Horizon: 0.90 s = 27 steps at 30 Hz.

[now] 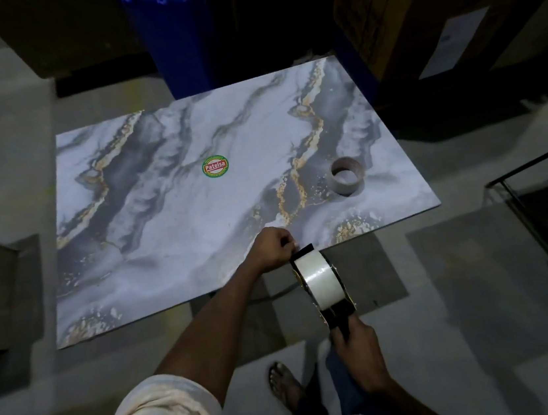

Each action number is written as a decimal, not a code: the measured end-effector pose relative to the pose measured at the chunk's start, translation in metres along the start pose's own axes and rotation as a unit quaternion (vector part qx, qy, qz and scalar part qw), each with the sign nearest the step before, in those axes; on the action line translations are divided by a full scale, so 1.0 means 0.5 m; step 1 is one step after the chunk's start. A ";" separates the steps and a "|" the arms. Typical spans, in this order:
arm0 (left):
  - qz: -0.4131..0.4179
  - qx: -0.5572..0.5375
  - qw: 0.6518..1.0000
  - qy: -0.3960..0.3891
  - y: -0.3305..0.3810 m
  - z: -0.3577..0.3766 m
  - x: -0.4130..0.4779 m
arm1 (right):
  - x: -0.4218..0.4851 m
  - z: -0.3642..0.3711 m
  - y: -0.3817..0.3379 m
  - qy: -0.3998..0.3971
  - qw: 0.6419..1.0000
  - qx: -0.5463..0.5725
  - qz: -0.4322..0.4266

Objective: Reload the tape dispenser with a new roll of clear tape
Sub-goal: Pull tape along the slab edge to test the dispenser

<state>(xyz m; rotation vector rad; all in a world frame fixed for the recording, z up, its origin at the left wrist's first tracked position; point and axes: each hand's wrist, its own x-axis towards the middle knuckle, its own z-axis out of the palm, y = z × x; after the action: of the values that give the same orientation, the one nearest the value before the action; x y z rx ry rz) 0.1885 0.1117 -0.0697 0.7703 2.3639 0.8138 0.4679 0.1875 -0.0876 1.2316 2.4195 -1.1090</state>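
Tape dispenser [327,290], loaded with a clear roll [319,279], has its handle clenched in the right hand [361,351]; the left hand [274,248] pinches its front end, just off the marble-patterned table [181,225].

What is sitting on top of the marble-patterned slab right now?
On the marble-patterned slab stand an empty brown cardboard tape core, near its right edge, and a round green-and-red sticker. The left hand covers a small patch at the near edge.

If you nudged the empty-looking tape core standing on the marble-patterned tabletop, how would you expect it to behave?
The tape core looks like a thin, hollow ring with little or no tape left, so it is probably very light. It stands on its flat end, so a push should slide it across the glossy tabletop rather than roll it. Its thin wall might dent if squeezed.
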 end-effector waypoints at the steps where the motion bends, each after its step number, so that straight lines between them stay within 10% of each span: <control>1: 0.003 0.006 1.000 -0.004 0.000 -0.003 0.002 | 0.003 0.002 0.000 -0.004 1.000 -0.001 0.006; 27: 0.048 0.088 0.992 -0.079 0.007 -0.026 0.048 | -0.041 -0.066 -0.129 -0.028 0.997 -0.058 -0.030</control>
<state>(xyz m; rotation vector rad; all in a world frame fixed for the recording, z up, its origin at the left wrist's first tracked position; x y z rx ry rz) 0.1649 0.1248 -0.0650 0.9896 2.2924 0.5639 0.4361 0.1745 -0.0204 1.0852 2.4548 -0.9882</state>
